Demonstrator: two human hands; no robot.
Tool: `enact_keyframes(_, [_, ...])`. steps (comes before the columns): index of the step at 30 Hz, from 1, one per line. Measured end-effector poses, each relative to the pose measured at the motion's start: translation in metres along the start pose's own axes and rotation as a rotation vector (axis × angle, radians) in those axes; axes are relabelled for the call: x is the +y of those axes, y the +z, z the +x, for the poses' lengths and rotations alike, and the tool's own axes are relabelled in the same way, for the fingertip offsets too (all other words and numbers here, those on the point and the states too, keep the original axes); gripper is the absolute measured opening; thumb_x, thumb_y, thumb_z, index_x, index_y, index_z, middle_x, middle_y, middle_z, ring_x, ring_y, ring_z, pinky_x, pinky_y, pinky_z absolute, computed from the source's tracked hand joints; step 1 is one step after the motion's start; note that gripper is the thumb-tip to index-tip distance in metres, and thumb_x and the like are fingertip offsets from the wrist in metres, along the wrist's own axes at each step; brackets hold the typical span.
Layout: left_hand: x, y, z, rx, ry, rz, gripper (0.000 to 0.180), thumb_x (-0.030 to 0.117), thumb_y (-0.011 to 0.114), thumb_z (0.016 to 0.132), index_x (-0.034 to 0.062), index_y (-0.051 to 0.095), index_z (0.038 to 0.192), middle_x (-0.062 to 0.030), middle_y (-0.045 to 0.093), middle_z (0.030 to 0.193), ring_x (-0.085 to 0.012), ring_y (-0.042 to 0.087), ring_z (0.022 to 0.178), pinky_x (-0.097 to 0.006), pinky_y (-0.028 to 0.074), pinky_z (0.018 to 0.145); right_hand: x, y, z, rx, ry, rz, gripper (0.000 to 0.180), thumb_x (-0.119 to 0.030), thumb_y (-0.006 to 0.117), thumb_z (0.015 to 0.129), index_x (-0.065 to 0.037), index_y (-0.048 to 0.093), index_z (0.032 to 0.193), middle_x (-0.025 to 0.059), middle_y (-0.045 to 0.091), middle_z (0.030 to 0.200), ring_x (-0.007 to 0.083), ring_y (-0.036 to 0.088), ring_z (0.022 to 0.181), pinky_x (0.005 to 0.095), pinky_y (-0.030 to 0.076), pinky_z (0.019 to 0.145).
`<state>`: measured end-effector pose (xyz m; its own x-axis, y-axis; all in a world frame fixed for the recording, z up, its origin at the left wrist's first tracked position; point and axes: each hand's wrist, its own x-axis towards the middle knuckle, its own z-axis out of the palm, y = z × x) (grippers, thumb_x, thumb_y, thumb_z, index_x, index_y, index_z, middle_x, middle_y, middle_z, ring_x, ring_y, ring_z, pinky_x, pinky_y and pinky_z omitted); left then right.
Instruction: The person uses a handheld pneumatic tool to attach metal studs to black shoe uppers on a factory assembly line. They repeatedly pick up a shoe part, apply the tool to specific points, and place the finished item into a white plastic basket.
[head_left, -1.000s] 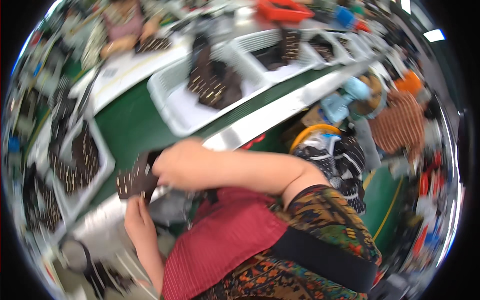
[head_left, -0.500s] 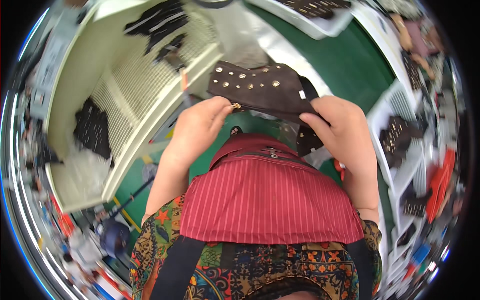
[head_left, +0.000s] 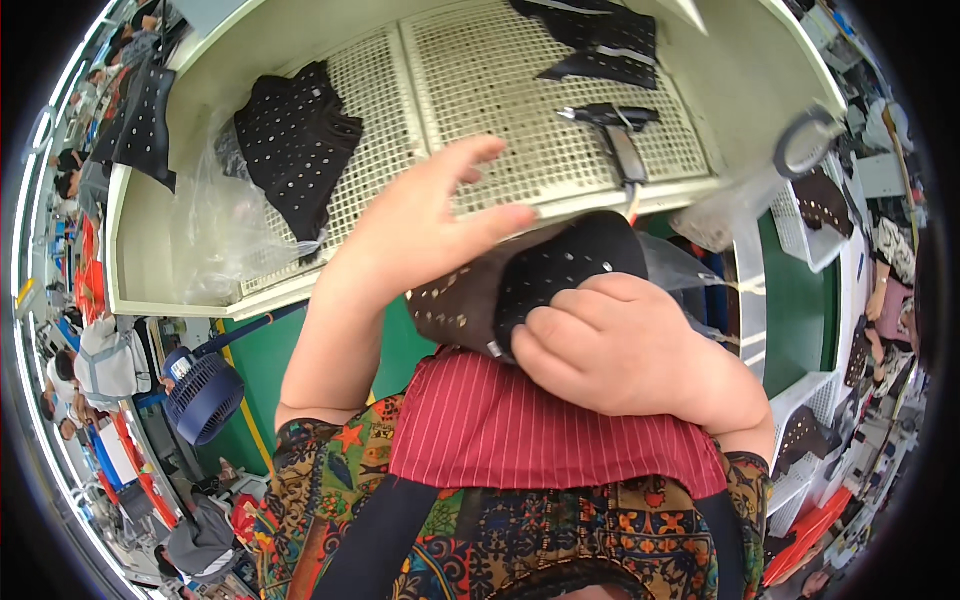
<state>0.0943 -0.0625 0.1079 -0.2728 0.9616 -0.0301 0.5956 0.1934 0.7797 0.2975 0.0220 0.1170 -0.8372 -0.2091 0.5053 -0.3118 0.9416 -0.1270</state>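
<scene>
My right hand (head_left: 612,345) is closed on a dark brown studded piece (head_left: 455,310), which looks like a shoe or boot upper, held in front of my red striped apron. Part of its black inner side (head_left: 570,262), dotted with small metal points, is turned toward me. Above the brown side, my left hand (head_left: 425,225) is open, thumb and fingers apart, holding nothing. Beyond the hands lies a black pen-shaped tool (head_left: 605,115) with a silver tip, on the pale grid worktable (head_left: 480,95).
Dotted black pieces lie on the grid at left (head_left: 298,140) and at the far side (head_left: 600,40). A clear plastic bag (head_left: 215,235) sits at the left corner. A grey ring (head_left: 803,142) is at the right rim. White baskets (head_left: 810,235) stand right; a blue fan (head_left: 203,393) stands left.
My view has turned left to face the worktable. My left hand has let go of the studded piece, which has been turned so its black inner side shows; my right hand still holds it.
</scene>
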Motion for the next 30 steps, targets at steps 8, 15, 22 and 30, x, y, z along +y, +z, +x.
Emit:
enact_keyframes(8, [-0.096, -0.052, 0.015, -0.491, -0.222, -0.117, 0.044, 0.022, 0.065, 0.085, -0.0003, 0.055, 0.122, -0.0098, 0.065, 0.089, -0.0129, 0.058, 0.08, -0.029, 0.048, 0.068, 0.011, 0.059, 0.087, -0.102, -0.13, 0.083, 0.019, -0.017, 0.061, 0.066, -0.006, 0.062, 0.082, -0.0001, 0.054, 0.079, 0.0133, 0.053, 0.071, 0.0242, 0.04, 0.059])
enact_keyframes(15, [-0.095, -0.104, -0.009, 0.091, -0.055, -0.121, 0.018, 0.005, 0.054, 0.088, -0.0015, 0.063, 0.101, -0.0129, 0.066, 0.09, -0.0243, 0.064, 0.081, -0.028, 0.048, 0.073, 0.04, 0.057, 0.121, 0.048, -0.005, 0.479, 0.03, -0.033, 0.065, 0.073, -0.008, 0.061, 0.088, 0.0042, 0.057, 0.086, 0.0196, 0.057, 0.082, 0.0316, 0.045, 0.067])
enact_keyframes(22, [-0.08, -0.129, -0.031, 0.247, 0.059, 0.163, 0.022, -0.002, 0.052, 0.086, 0.0022, 0.064, 0.104, -0.0124, 0.066, 0.093, -0.0247, 0.063, 0.083, -0.029, 0.047, 0.075, 0.135, 0.085, 0.1, 0.021, 0.475, 0.598, 0.067, -0.033, 0.076, 0.069, 0.0, 0.053, 0.122, 0.0161, 0.057, 0.12, 0.029, 0.054, 0.114, 0.0379, 0.04, 0.098])
enact_keyframes(30, [-0.092, -0.124, -0.053, 0.404, -0.104, 0.323, 0.021, -0.001, 0.052, 0.086, 0.003, 0.064, 0.104, -0.0144, 0.066, 0.091, -0.0294, 0.064, 0.079, -0.033, 0.049, 0.071, 0.154, 0.138, 0.071, -0.366, 0.737, 0.923, 0.021, -0.008, 0.066, 0.082, -0.003, 0.064, 0.103, 0.0088, 0.068, 0.088, 0.0192, 0.065, 0.085, 0.0309, 0.051, 0.078])
